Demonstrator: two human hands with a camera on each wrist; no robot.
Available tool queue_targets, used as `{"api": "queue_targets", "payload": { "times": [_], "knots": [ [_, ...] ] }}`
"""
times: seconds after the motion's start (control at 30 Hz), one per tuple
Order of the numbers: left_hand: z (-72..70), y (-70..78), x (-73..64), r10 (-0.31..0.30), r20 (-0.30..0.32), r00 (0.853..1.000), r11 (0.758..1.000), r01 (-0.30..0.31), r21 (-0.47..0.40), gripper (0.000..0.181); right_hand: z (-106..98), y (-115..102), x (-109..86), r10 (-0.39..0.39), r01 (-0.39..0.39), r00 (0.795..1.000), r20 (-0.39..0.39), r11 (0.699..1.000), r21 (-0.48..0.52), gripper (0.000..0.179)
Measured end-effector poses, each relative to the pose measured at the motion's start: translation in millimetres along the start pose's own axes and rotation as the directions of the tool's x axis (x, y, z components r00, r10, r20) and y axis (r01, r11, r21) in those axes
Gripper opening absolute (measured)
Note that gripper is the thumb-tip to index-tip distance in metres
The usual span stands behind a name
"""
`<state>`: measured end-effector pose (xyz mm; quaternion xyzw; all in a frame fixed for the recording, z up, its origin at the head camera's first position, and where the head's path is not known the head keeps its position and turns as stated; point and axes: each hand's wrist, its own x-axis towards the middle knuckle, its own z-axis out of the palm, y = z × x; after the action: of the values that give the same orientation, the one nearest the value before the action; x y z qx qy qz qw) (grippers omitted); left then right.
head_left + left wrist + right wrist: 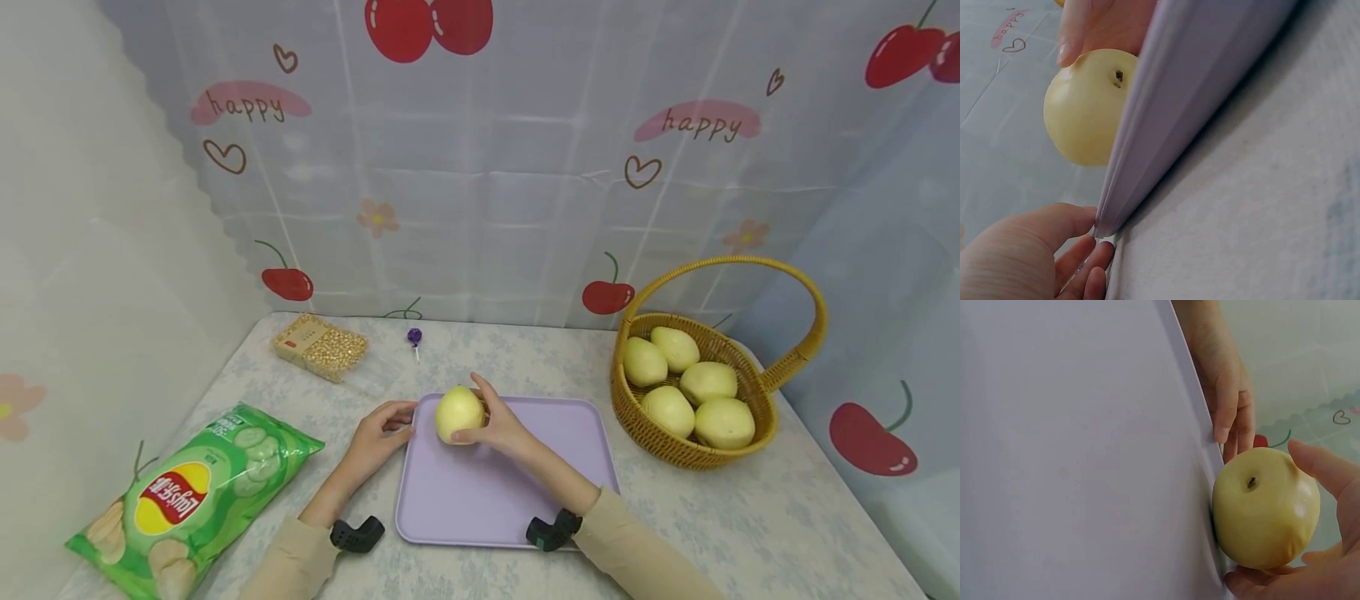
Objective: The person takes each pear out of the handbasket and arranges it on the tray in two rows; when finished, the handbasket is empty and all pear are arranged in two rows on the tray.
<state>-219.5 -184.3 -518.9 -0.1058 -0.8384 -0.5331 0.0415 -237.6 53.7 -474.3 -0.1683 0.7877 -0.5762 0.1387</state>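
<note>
My right hand (pixel 504 427) grips a pale yellow pear (pixel 459 412) over the far left corner of a lilac tray (pixel 517 492). In the right wrist view, thumb and fingers lie on either side of the pear (pixel 1266 509). At the tray's left edge, my left hand (pixel 378 437) pinches the rim. The left wrist view has its thumb on the rim and curled fingers beside and below it. Several more pears (pixel 708 383) lie in a brown wicker basket (pixel 693 457) to the right of the tray.
A green bag of potato chips (pixel 202 500) lies at the left. Behind it are a clear pack of yellow kernels (pixel 321 346) and a purple-wrapped lollipop (pixel 415 337). The basket's tall handle (pixel 813 312) arches above the table. A printed curtain (pixel 495 208) hangs along the back.
</note>
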Motion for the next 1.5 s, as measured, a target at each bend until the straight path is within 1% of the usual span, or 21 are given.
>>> {"api": "queue_targets", "payload": {
  "times": [0.17, 0.23, 0.33, 0.43, 0.5, 0.57, 0.67, 0.7, 0.87, 0.93, 1.07, 1.17, 1.27, 1.4, 1.5],
  "knots": [
    [0.2, 1.8, -0.6, -0.01, 0.003, 1.0, 1.0, 0.01, -0.001, 0.038, -1, 1, 1.0, -0.003, 0.003, 1.0, -0.011, 1.0, -0.003, 0.102],
    [0.1, 3.8, -1.1, -0.018, 0.003, 1.0, 1.0, 0.018, -0.009, 0.038, -2, 0, 0.9, 0.018, -0.018, 1.0, -0.02, 1.0, 0.012, 0.101],
    [-0.3, 7.2, -2.0, -0.028, 0.006, 1.0, 1.0, 0.028, -0.012, 0.038, -4, -3, -0.5, 0.026, -0.025, 0.999, -0.036, 1.0, 0.018, 0.098],
    [-0.5, 8.3, -2.3, -0.034, 0.009, 0.999, 0.999, 0.034, -0.014, 0.038, -13, -21, -9.0, 0.036, -0.034, 0.998, -0.045, 0.998, 0.047, 0.093],
    [-0.5, 7.7, -2.4, -0.031, 0.012, 0.999, 0.999, 0.031, -0.012, 0.038, -26, -26, -11.5, 0.022, -0.017, 0.998, -0.067, 0.998, 0.068, 0.088],
    [0.1, 7.0, -2.4, -0.027, 0.017, 0.999, 1.0, 0.027, -0.011, 0.038, -44, -31, -14.3, 0.004, 0.003, 0.995, -0.097, 0.998, 0.069, 0.082],
    [0.1, 6.8, -2.3, -0.028, 0.014, 0.999, 1.0, 0.028, -0.009, 0.038, -74, -25, -16.8, -0.04, 0.049, 0.986, -0.164, 0.998, 0.049, 0.073],
    [-0.1, 6.8, -2.1, -0.03, 0.013, 0.999, 1.0, 0.03, -0.008, 0.038, -84, -27, -20.8, -0.053, 0.06, 0.982, -0.183, 0.997, 0.037, 0.07],
    [0.0, 10.8, -2.1, -0.024, 0.006, 1.0, 1.0, 0.024, -0.001, 0.037, -132, -30, -50.6, -0.086, 0.088, 0.959, -0.27, 0.996, -0.006, 0.059],
    [-0.4, 17.0, -3.7, -0.018, 0.01, 1.0, 1.0, 0.018, -0.003, 0.038, -149, -28, -63.6, -0.097, 0.091, 0.949, -0.302, 0.995, -0.031, 0.057],
    [-3.7, 32.9, -8.5, -0.016, 0.022, 1.0, 1.0, 0.016, -0.01, 0.038, -180, -24, -86.3, -0.104, 0.091, 0.934, -0.342, 0.994, -0.055, 0.057],
    [-5.5, 39.4, -11.1, -0.015, 0.03, 0.999, 1.0, 0.015, -0.001, 0.038, -197, -18, -100.3, -0.11, 0.087, 0.924, -0.367, 0.993, -0.077, 0.055],
    [-5.6, 40.4, -11.5, -0.012, 0.029, 1.0, 1.0, 0.012, -0.001, 0.037, -210, -11, -111.6, -0.119, 0.088, 0.914, -0.388, 0.991, -0.097, 0.049],
    [-5.2, 40.1, -11.0, -0.001, 0.023, 1.0, 1.0, 0.002, -0.009, 0.037, -222, -4, -122.3, -0.12, 0.076, 0.905, -0.409, 0.99, -0.123, 0.047],
    [-5.6, 39.9, -10.9, 0.001, 0.017, 1.0, 1.0, -0.001, -0.01, 0.037, -227, -2, -128.2, -0.103, 0.044, 0.901, -0.422, 0.988, -0.148, 0.051]
  ]
}}
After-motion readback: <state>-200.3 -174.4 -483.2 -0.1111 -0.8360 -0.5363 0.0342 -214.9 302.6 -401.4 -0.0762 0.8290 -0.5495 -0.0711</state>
